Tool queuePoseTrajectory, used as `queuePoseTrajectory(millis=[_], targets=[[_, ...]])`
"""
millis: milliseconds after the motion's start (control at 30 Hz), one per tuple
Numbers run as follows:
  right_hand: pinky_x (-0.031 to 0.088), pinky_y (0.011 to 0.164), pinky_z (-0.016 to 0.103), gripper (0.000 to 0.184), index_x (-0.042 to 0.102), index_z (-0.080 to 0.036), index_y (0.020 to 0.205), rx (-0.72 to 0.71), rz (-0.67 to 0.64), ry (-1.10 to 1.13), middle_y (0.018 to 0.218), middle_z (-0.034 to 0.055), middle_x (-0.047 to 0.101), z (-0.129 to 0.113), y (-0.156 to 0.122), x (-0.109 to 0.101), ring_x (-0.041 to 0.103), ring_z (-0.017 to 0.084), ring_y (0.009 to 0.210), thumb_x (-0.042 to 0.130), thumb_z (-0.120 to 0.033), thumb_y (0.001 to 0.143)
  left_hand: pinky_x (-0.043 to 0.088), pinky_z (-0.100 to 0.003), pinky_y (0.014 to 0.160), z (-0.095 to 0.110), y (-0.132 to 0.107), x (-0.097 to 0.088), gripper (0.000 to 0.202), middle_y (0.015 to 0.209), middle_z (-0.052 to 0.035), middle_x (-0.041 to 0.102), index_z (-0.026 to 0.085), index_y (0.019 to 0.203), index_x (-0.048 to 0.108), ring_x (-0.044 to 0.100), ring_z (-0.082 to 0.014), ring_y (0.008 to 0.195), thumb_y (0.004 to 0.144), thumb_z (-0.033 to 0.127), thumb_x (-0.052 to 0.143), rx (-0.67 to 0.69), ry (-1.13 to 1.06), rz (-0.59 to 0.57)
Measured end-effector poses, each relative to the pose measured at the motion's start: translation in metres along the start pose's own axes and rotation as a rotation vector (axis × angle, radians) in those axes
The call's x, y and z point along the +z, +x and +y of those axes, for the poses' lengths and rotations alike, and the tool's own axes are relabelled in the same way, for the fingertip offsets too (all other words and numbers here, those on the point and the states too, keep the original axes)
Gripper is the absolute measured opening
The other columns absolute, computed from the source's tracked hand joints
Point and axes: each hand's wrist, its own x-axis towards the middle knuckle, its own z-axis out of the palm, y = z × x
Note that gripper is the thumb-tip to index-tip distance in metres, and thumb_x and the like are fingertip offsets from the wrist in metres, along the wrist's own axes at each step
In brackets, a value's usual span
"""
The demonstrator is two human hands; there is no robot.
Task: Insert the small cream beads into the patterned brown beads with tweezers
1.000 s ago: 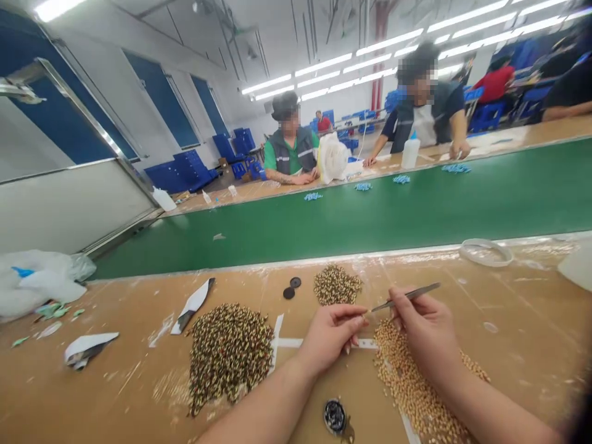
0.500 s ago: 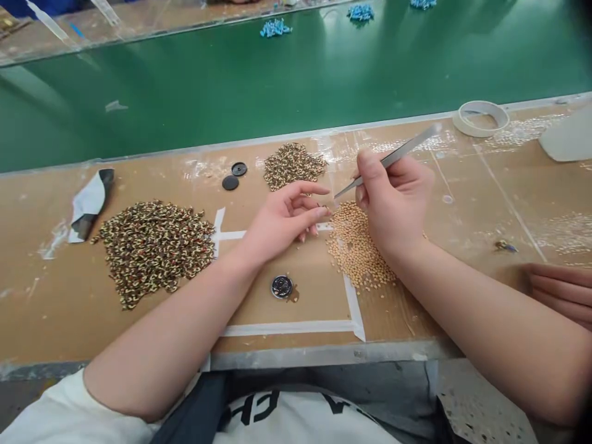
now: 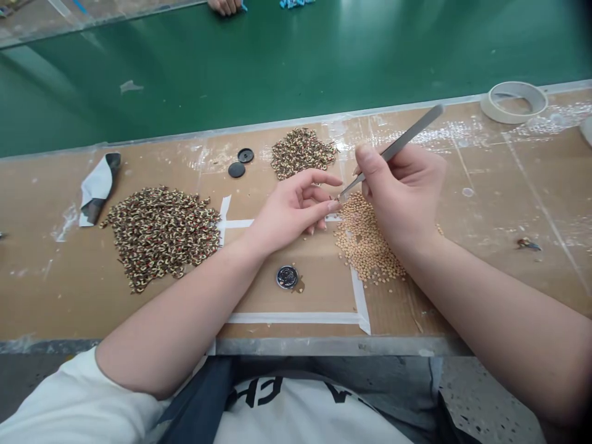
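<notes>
My left hand [image 3: 296, 209] is over the middle of the table, its thumb and fingers closing on a small dark part [image 3: 335, 200] too tiny to make out well. My right hand [image 3: 404, 191] grips metal tweezers [image 3: 407, 134] like a pen. Their tips meet the left fingertips at that part. Just below the tips lies a pile of small tan ring-like pieces [image 3: 367, 240]. Left of my forearm spreads a large heap of tiny dark, cream and red parts [image 3: 164, 234]; a smaller heap of the same kind [image 3: 303, 151] sits behind my left hand.
A round tin of dark paste [image 3: 287, 277] stands inside white tape lines [image 3: 296, 318]. Two black discs [image 3: 237, 169], a folded grey-white piece [image 3: 99, 188] and a tape roll [image 3: 514, 102] lie around. Beyond runs a green belt [image 3: 185, 92], with another person's hand [image 3: 226, 6] at its far side.
The tweezer tips have come down to my left fingertips. The view has shifted a little. A co-worker's hand at the right has gone out of view; another appears across the belt.
</notes>
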Motion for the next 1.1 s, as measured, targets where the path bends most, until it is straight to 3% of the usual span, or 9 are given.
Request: queuePoseTrajectory(millis=[267,600,933,1100], targets=[[0.038,0.051,0.026,0.048,0.064,-0.019,0.069,-0.052,-0.022,-0.022,0.056,-0.0033,0.048,0.0059,0.0004,0.0007,0.054,0.010,0.056,0.073,-0.062,0.087,0.044,-0.014,0.050,-0.0033,0.0018,-0.0014,0.040,0.081,0.0010,0.065,0.017,0.126,0.060,0.063,-0.0043,0.059,0.090,0.026,0.074,0.029,0.005,-0.029],[0.039,0.053,0.026,0.046,0.064,-0.018,0.067,-0.115,-0.079,-0.095,0.057,-0.0036,0.049,0.0006,0.0003,0.0002,0.054,0.010,0.058,0.073,-0.057,0.089,0.043,-0.014,0.049,-0.0012,0.0010,0.0010,0.033,0.079,0.0012,0.065,0.016,0.118,0.060,0.062,-0.0044,0.057,0.089,0.024,0.074,0.031,0.005,0.005],[0.041,0.051,0.026,0.044,0.064,-0.020,0.078,0.015,0.040,0.018,0.062,-0.0024,0.051,0.0043,0.0039,-0.0032,0.053,0.010,0.056,0.067,-0.061,0.093,0.045,-0.015,0.047,-0.0011,0.0021,-0.0016,0.032,0.089,-0.0025,0.068,0.016,0.115,0.062,0.059,-0.0034,0.056,0.088,0.027,0.075,0.047,0.014,0.116],[0.038,0.046,0.025,0.034,0.065,-0.021,0.090,0.081,0.001,0.092,0.059,-0.0043,0.053,-0.0019,0.0054,-0.0024,0.048,0.009,0.048,0.068,-0.055,0.095,0.045,-0.015,0.047,-0.0036,0.0040,-0.0061,0.029,0.096,-0.0037,0.065,0.018,0.115,0.060,0.058,-0.0033,0.058,0.091,0.028,0.071,0.060,-0.001,0.176]])
